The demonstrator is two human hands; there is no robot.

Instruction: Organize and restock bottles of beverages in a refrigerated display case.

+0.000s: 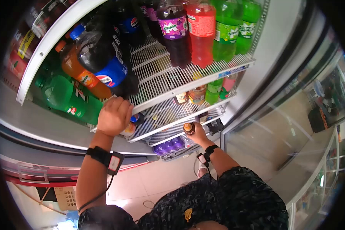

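Note:
My left hand (pixel 114 115) is closed over the front edge of the upper wire shelf (pixel 153 78), its fingertips hidden. Just above it a large Pepsi bottle (pixel 111 67) with a blue label leans to the left. Beside that bottle are an orange Mirinda bottle (pixel 80 73) and a green 7UP bottle (pixel 67 97). My right hand (pixel 198 134) is closed around a small dark bottle (pixel 189 128) with an orange-brown cap, held in front of the lower shelves. Most of that bottle's body is hidden by the fingers and the viewing angle.
Purple, red and green soda bottles (pixel 201 32) stand at the upper shelf's right side. Smaller bottles (pixel 197 94) sit on the wire shelf below. A purple pack (pixel 169 146) lies at the bottom. The open glass door (pixel 264 126) stands on the right, and tiled floor (pixel 132 184) lies below.

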